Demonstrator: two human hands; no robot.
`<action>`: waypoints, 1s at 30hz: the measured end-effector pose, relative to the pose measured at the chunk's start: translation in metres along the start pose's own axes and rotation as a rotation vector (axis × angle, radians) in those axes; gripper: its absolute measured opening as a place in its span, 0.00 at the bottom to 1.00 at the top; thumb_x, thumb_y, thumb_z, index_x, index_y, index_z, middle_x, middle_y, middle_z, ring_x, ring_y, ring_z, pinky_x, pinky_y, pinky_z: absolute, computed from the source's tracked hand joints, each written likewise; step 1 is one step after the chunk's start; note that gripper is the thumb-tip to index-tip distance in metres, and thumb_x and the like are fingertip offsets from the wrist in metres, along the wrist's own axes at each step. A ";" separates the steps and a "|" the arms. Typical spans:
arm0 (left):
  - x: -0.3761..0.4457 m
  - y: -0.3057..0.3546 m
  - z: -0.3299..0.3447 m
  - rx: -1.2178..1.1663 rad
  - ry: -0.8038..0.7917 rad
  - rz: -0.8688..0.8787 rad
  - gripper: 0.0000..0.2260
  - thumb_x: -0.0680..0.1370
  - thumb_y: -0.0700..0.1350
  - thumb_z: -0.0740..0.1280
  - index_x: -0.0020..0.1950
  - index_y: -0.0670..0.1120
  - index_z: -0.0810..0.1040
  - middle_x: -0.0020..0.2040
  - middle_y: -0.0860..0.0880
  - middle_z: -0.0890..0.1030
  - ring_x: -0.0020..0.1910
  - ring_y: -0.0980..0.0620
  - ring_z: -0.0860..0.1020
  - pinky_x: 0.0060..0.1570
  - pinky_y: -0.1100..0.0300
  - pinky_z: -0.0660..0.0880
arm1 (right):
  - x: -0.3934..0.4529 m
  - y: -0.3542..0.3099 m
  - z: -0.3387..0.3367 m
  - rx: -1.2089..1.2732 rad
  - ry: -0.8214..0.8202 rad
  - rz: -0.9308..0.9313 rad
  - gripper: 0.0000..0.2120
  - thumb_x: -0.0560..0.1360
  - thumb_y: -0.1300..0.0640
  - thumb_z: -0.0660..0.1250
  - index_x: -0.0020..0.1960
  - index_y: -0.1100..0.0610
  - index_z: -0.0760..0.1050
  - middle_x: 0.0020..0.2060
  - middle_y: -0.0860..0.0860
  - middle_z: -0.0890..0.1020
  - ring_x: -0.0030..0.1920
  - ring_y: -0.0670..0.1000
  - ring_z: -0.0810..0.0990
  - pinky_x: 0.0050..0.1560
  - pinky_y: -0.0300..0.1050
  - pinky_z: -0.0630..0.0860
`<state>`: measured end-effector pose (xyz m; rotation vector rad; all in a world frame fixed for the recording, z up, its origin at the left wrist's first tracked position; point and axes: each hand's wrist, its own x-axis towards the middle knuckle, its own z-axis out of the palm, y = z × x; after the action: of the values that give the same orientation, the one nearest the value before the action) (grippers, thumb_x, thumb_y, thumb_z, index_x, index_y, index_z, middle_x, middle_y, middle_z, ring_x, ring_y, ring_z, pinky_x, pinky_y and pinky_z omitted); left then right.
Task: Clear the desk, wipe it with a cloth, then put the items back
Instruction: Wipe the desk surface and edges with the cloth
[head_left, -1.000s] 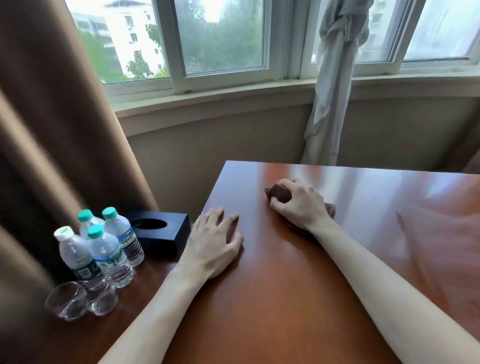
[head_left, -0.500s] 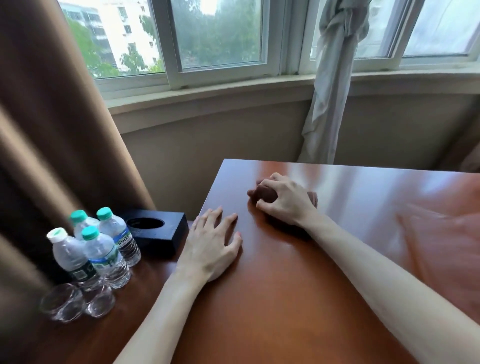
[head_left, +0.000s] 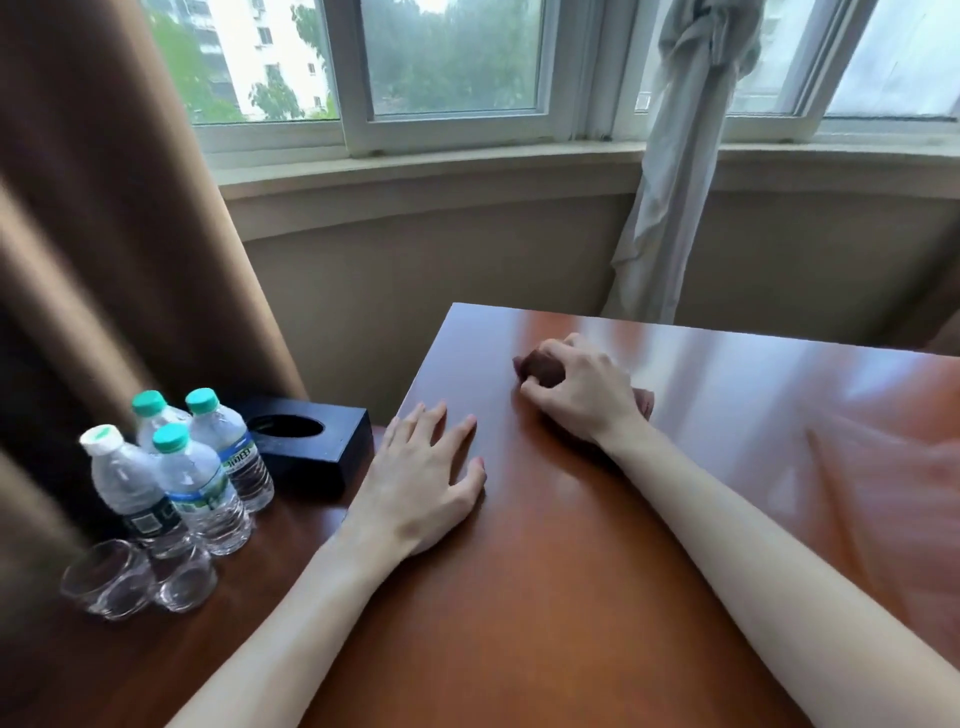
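Wiping looks to be the step in hand — the right hand (head_left: 582, 395) curls its fingers round a bunched brown cloth (head_left: 540, 366) pressed on the desk (head_left: 545, 597), near its far left corner. The left hand (head_left: 421, 486) lies flat, fingers spread, at the desk's left edge. Off that edge stand four water bottles (head_left: 202, 483), two glasses (head_left: 106, 577) and a black tissue box (head_left: 311, 441) — apparently cleared. Next, probably, strokes across the unwiped surface.

Left hand (head_left: 423, 480) flat, fingers (head_left: 434, 421) spread; right hand (head_left: 582, 389) curled, gripping.
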<state>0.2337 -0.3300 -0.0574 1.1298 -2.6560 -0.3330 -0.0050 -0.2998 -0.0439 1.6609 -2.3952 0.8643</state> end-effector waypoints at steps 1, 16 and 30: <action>0.001 0.001 0.000 -0.009 0.008 -0.002 0.31 0.77 0.63 0.49 0.79 0.59 0.61 0.81 0.49 0.58 0.80 0.49 0.52 0.79 0.52 0.47 | 0.023 0.003 0.010 -0.043 0.024 0.043 0.14 0.71 0.41 0.67 0.52 0.46 0.79 0.49 0.50 0.76 0.53 0.58 0.78 0.45 0.49 0.70; 0.026 -0.073 -0.038 -0.056 0.117 -0.127 0.23 0.77 0.63 0.52 0.69 0.60 0.73 0.67 0.64 0.71 0.67 0.61 0.70 0.61 0.56 0.74 | 0.136 -0.069 0.093 0.043 -0.103 -0.205 0.17 0.68 0.38 0.63 0.50 0.46 0.79 0.45 0.46 0.74 0.50 0.53 0.77 0.45 0.48 0.73; -0.220 -0.038 -0.056 -0.576 0.349 -0.267 0.13 0.83 0.51 0.57 0.59 0.56 0.80 0.54 0.59 0.82 0.57 0.64 0.78 0.59 0.65 0.72 | -0.220 -0.210 -0.012 0.243 -0.108 -0.482 0.16 0.71 0.36 0.63 0.54 0.43 0.78 0.43 0.42 0.71 0.45 0.50 0.73 0.37 0.45 0.71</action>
<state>0.4242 -0.2020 -0.0435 1.2017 -1.9251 -0.8036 0.2663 -0.1619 -0.0376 2.2913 -1.8617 1.0204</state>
